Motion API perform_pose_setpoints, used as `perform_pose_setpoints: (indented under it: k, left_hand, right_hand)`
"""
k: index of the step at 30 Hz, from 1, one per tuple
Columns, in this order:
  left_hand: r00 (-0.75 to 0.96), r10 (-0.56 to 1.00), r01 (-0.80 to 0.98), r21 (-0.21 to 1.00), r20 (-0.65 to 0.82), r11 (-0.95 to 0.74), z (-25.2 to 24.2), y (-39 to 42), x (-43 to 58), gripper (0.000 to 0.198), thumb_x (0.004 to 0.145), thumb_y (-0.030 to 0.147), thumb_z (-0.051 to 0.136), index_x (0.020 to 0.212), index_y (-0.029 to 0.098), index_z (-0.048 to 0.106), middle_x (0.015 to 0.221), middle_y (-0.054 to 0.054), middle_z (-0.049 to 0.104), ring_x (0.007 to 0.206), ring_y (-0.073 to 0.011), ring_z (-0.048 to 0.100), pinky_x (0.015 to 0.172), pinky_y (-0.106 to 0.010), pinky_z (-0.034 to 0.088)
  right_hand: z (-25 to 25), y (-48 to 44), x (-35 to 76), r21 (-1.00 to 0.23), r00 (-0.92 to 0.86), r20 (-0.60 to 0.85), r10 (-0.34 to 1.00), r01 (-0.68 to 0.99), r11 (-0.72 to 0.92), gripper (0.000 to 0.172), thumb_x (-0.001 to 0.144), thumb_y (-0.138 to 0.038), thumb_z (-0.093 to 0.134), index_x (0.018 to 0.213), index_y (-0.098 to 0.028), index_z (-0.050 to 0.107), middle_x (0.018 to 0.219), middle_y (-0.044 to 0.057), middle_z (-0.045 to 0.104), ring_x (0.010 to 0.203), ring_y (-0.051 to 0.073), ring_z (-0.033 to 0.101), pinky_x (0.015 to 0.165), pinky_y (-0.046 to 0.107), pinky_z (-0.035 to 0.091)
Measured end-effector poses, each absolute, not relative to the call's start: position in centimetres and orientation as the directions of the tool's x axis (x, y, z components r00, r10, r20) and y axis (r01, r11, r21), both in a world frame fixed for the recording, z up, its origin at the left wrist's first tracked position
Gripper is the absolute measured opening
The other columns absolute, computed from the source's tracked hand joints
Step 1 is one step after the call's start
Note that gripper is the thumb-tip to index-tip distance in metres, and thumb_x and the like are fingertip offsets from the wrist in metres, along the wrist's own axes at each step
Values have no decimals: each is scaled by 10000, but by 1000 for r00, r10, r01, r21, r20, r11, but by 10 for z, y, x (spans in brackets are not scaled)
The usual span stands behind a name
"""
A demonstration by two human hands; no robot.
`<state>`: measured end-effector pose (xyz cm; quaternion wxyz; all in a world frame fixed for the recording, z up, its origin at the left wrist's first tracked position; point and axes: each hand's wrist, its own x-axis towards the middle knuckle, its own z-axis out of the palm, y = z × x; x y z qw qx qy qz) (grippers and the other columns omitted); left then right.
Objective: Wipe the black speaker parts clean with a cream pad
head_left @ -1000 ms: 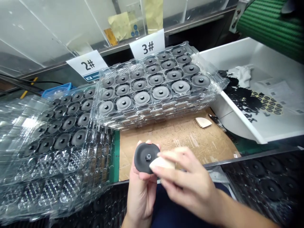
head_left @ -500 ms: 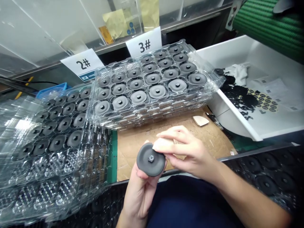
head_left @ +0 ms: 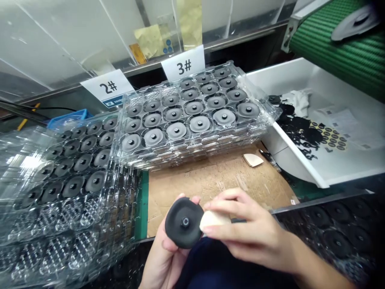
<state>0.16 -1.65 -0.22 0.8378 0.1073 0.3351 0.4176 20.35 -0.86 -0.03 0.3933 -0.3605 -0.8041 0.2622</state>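
Observation:
A dark grey round disc (head_left: 177,229) with a small metal-ended stud at its centre lies in my left hand (head_left: 168,251), whose fingers wrap its edge from below. My right hand (head_left: 255,228) pinches a cream-coloured sponge pad (head_left: 215,220) between thumb and fingers. The pad's tip meets the right edge of the disc. Below both hands is my dark blue clothing. Part of the sponge is hidden behind my fingers.
Stacked clear plastic trays (head_left: 192,146) of similar discs stand behind a cardboard sheet (head_left: 180,186); more trays (head_left: 72,212) stand left. A sponge wedge (head_left: 253,159) lies on the cardboard. Right are a white bin (head_left: 345,168) with black scraps and a green conveyor belt (head_left: 333,48) carrying a disc.
Both hands have moved lower in view with the disc and the sponge. The sponge shows more now, at the disc's right edge. A disc on the belt has come further into view.

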Motion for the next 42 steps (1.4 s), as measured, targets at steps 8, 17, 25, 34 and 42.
perform_pose_setpoints:
  k: [8,17,25,34,42]
  left_hand:
    - [376,791,-628,495,-483,601,2,-15,3,492,635,252,742,1101,339,611,1140,-16,660,984,-174,626,850,-239,497]
    - [302,833,-626,562,-464,541,5,-14,13,500,630,214,751,1093,342,613,1154,-2,649,1024,-180,604,822,-207,501]
    - [129,947,-658,690,-293,303,-12,-14,24,576,608,182,758,1139,295,566,1191,-19,622,1095,-204,561,905,-236,454]
    - [-34,968,-651,740,-250,169,-21,-12,33,620,522,243,813,1090,311,573,1126,32,633,1075,-222,576,903,-276,474]
    - [-72,943,-653,729,-326,203,-13,-13,34,621,510,234,818,1075,346,585,1125,65,636,1074,-204,575,902,-247,471]
  right_hand:
    - [4,-10,201,-672,-406,486,774,393,628,253,835,-158,546,1067,-184,644,1208,88,545,1075,212,430,910,391,418]
    - [2,-15,190,-651,-249,553,795,466,599,277,798,-105,577,1057,-172,649,1163,95,566,1047,219,463,874,385,451]
    - [-5,-23,175,-713,-107,503,858,510,481,294,774,-72,585,1043,-167,654,1099,97,587,991,203,494,837,373,463]
    - [-5,-23,169,-721,-98,495,863,507,472,272,774,-72,572,1010,-173,665,1056,97,608,946,191,524,781,348,485]
    - [-5,-17,166,-717,-116,504,856,496,490,252,785,-99,574,1010,-170,661,1050,86,620,935,173,537,793,333,481]
